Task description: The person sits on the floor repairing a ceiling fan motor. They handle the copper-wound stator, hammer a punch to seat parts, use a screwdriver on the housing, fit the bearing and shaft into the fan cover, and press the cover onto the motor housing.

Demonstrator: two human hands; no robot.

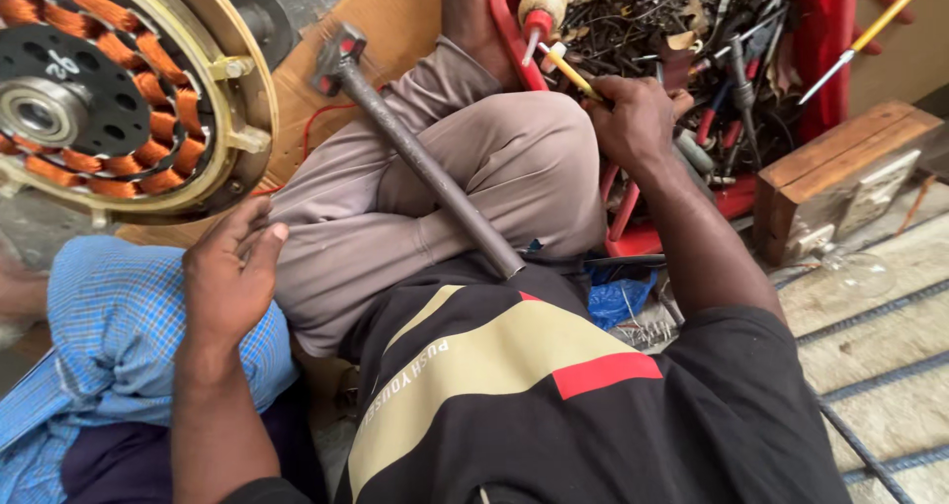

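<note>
– What's your right hand (pixel 633 119) on?
– Your fingers (pixel 605 97) clench a yellow-handled tool (pixel 571 72) over the red crate (pixel 504 20).
– And the left hand (pixel 229 282)?
– Released, resting on blue cloth (pixel 109 326), with the hammer (pixel 415 153) to its right, across your knee.

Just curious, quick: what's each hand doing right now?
Left hand: open, resting on the knee.
Right hand: closed on a yellow-handled tool.

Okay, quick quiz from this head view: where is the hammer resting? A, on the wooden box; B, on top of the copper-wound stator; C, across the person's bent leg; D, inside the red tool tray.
C: the hammer lies diagonally across the person's bent leg, its head up near the cardboard, clear of the red tool tray where the right hand is reaching.
</note>
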